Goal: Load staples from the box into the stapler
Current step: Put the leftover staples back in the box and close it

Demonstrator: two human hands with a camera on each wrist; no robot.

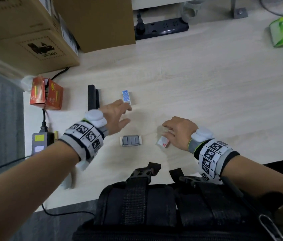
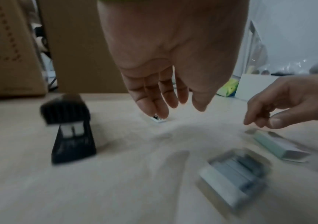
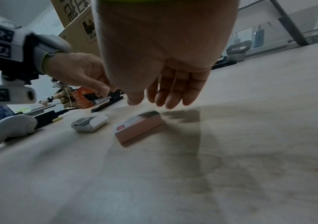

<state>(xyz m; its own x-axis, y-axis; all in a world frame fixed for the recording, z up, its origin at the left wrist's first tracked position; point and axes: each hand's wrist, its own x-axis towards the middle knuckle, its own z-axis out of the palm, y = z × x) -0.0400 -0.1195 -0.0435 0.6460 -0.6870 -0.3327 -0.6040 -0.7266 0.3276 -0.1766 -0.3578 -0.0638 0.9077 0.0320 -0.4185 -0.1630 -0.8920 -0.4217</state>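
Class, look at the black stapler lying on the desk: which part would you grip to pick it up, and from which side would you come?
Probably grip the stapler across its long narrow body, thumb on one long side and fingers on the other, coming down from above. It lies flat on the desk, both long sides free, and the left hand is beside its near end.

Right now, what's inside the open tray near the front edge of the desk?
The open tray holds grey staple strips lying side by side, filling it. Whether more strips lie underneath them can't be seen.
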